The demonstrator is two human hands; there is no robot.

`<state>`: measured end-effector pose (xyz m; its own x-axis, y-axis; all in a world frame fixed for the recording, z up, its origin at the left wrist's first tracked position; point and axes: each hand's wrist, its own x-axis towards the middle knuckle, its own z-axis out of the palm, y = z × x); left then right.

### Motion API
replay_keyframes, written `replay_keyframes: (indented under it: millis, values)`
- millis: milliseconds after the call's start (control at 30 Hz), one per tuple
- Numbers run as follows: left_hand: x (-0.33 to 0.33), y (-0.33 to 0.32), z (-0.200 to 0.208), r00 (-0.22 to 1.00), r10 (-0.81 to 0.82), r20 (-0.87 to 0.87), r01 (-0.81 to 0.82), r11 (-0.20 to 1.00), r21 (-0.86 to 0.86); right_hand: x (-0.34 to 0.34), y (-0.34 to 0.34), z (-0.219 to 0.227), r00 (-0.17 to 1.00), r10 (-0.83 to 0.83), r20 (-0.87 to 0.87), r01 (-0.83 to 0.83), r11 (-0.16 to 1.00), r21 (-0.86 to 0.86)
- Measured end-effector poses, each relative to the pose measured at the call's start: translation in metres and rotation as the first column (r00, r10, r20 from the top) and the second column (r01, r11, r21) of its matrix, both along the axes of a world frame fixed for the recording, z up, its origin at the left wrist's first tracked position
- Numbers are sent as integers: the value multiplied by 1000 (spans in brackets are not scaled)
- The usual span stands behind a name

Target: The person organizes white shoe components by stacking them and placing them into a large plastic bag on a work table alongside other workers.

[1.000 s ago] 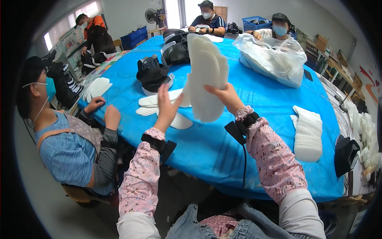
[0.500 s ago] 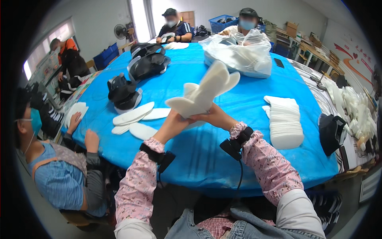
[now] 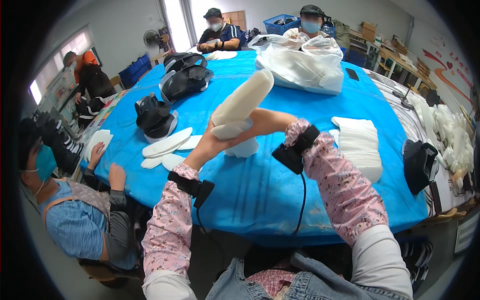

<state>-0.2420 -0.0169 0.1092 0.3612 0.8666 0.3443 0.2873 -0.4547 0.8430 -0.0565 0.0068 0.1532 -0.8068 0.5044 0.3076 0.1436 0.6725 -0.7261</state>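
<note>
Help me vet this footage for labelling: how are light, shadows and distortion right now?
Head view: left window washed out white; head view: soft dark streaks on the blue cover below the held insoles; head view: cover's near edge bows, corners go black.

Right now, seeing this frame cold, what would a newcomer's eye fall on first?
Probably the bundle of white insole-shaped pieces, held up near the middle of the view between the person's left grip and right grip. Next might come the bright blue table cover spread beneath, with a bulging translucent plastic bag at its far side.
</note>
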Motion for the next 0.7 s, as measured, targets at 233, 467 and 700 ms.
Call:
replay_keyframes:
  millis: [233, 467, 700]
  values:
    - [11, -2, -14, 929, -14, 371, 43, 997, -71, 20, 10, 1, 937, -316, 146, 329, 941, -77]
    - [4, -2, -16, 988, -94, 121, 99, 994, -37, -5, -11, -39, 876, -326, -357, 176, 903, -393]
    - [22, -3, -29, 960, -15, 281, 67, 982, -178, 7, -21, -43, 883, -355, -307, 119, 801, -586]
